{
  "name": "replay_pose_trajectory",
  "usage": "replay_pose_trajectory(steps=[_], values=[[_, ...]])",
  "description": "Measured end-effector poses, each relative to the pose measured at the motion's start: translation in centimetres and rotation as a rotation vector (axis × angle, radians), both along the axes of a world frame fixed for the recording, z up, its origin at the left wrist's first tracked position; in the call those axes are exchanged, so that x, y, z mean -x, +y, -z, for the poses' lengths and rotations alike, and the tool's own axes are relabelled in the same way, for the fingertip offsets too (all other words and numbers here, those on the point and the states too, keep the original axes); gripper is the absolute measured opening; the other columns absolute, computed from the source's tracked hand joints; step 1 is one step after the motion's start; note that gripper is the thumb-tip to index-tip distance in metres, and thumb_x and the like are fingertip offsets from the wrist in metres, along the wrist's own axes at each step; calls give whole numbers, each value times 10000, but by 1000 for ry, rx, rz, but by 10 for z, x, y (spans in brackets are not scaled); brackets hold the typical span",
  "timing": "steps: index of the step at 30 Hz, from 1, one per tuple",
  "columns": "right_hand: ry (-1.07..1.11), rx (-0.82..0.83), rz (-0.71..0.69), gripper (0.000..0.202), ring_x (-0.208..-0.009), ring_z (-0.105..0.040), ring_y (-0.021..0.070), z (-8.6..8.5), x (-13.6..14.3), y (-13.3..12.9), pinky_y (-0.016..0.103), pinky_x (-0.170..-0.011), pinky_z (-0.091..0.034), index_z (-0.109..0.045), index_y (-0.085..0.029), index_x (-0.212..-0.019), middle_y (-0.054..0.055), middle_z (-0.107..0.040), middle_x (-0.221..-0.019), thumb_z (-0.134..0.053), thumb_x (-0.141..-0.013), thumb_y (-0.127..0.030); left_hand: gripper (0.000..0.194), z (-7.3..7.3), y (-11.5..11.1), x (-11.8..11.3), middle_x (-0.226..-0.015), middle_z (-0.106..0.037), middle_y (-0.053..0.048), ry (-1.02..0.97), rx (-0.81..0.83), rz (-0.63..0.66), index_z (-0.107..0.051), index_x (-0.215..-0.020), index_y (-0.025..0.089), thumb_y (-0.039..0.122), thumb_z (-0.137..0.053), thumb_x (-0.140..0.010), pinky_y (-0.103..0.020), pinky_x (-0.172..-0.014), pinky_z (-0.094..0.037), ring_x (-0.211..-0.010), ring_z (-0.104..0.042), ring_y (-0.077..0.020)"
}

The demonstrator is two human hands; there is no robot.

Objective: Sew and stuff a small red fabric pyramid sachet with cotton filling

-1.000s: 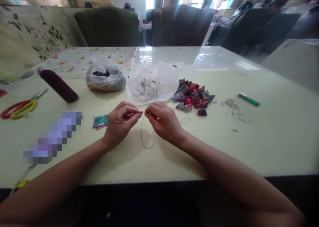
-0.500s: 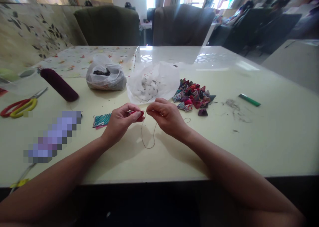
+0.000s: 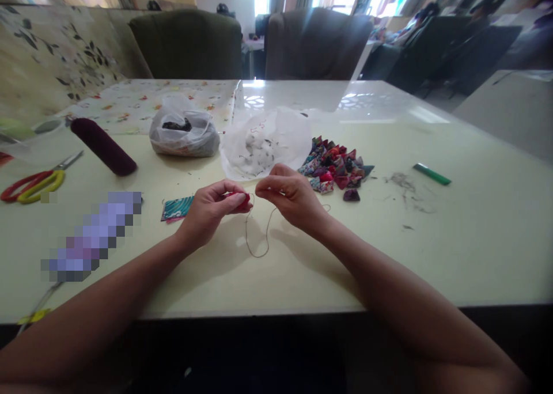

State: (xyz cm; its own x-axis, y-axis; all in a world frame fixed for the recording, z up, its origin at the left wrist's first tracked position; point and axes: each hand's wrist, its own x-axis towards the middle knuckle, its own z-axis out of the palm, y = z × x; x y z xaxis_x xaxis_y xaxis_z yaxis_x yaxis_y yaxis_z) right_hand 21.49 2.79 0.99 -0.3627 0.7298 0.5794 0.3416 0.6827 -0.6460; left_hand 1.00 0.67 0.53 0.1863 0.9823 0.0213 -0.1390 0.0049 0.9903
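Note:
My left hand [image 3: 215,205] pinches a small red piece of cloth [image 3: 242,200] between thumb and fingers. A thin brown thread [image 3: 258,256] hangs beside the cloth in a loop and rises behind my right hand [image 3: 287,195]. The fingertips of that hand are pressed together just right of the cloth; what they pinch is too small to make out. Partly behind my left hand lie flat teal patterned cloth pieces [image 3: 176,208]. Beyond my right hand is a heap of small stuffed cloth pieces [image 3: 339,162] in many colours.
White stuffing [image 3: 259,146] rests on a white plastic bag [image 3: 294,129]. Left of it stand a filled plastic bag [image 3: 184,137], a dark purple cylinder [image 3: 104,147] and scissors [image 3: 41,184]. A blurred-out object [image 3: 97,233] lies nearer. At right are a green-handled tool [image 3: 432,174] and thread scraps [image 3: 406,184].
My right hand has tilted and risen slightly, its fingertips staying near the cloth. The left hand keeps its hold on the red cloth, almost unmoved.

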Motion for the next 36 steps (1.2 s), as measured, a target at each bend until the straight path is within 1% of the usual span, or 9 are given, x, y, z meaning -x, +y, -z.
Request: replay_pose_trajectory(steps=[5, 11, 17, 20, 24, 29, 32, 34, 36], values=[[44, 75, -68, 118, -704, -543, 91, -3, 2, -1, 229, -675, -416, -710, -174, -796, -10, -558, -765, -651, -891, -138, 173, -2, 0, 0, -794, -724, -9, -38, 30, 15, -727, -802, 161, 291, -823, -739, -285, -787, -621, -701, -718, -131], [94, 143, -156, 131, -699, -523, 94, -1, 2, 2, 235, -690, -418, -683, -166, -764, -19, -568, -725, -633, -881, -132, 156, -4, -1, 0, -820, -709, -2, -73, 55, 70, -727, -790, 163, 278, -820, -740, -282, -781, -621, -705, -713, -125], [118, 157, -199, 127, -698, -529, 92, 3, 3, 4, 233, -678, -412, -684, -170, -775, -16, -574, -746, -631, -888, -152, 172, -4, -1, -1, -778, -689, -6, -87, 85, 132, -720, -773, 159, 284, -832, -737, -271, -746, -620, -709, -693, -121], [126, 152, -211, 129, -699, -528, 93, 3, 5, 1, 231, -673, -409, -690, -171, -778, -15, -567, -738, -631, -891, -153, 182, -3, 0, -1, -743, -688, -5, -82, 112, 155, -722, -784, 161, 290, -839, -730, -302, -752, -627, -692, -688, -126], [121, 159, -182, 144, -710, -526, 100, 2, 10, -4, 236, -681, -410, -677, -168, -764, -12, -555, -728, -626, -898, -164, 181, -2, 0, -2, -737, -686, -8, -63, 102, 130, -718, -783, 165, 288, -837, -724, -346, -763, -635, -672, -685, -136], [127, 206, -145, 126, -755, -533, 117, 0, 8, -2, 255, -723, -422, -637, -166, -768, -4, -583, -760, -619, -890, -188, 167, -5, -1, -2, -814, -690, -13, -74, 29, 62, -708, -760, 165, 280, -823, -723, -330, -786, -632, -684, -685, -126], [137, 231, -117, 109, -751, -520, 114, -1, 4, 2, 255, -712, -413, -604, -162, -764, -6, -573, -769, -608, -872, -166, 173, -7, 0, -2, -787, -686, -6, -89, 22, 8, -712, -774, 169, 282, -827, -712, -323, -787, -631, -685, -692, -130], [130, 217, -117, 118, -743, -511, 111, -1, 3, 2, 252, -705, -405, -594, -160, -747, -11, -561, -752, -604, -864, -148, 181, -6, 0, -2, -785, -679, -5, -77, 6, 3, -708, -785, 167, 287, -826, -719, -327, -790, -633, -696, -695, -135], [129, 183, -128, 127, -729, -511, 106, -1, 4, 0, 247, -696, -401, -596, -158, -737, -14, -560, -738, -602, -860, -129, 179, -4, -1, -2, -827, -674, -9, -49, -36, 32, -698, -792, 162, 294, -812, -751, -334, -803, -635, -711, -694, -132]])
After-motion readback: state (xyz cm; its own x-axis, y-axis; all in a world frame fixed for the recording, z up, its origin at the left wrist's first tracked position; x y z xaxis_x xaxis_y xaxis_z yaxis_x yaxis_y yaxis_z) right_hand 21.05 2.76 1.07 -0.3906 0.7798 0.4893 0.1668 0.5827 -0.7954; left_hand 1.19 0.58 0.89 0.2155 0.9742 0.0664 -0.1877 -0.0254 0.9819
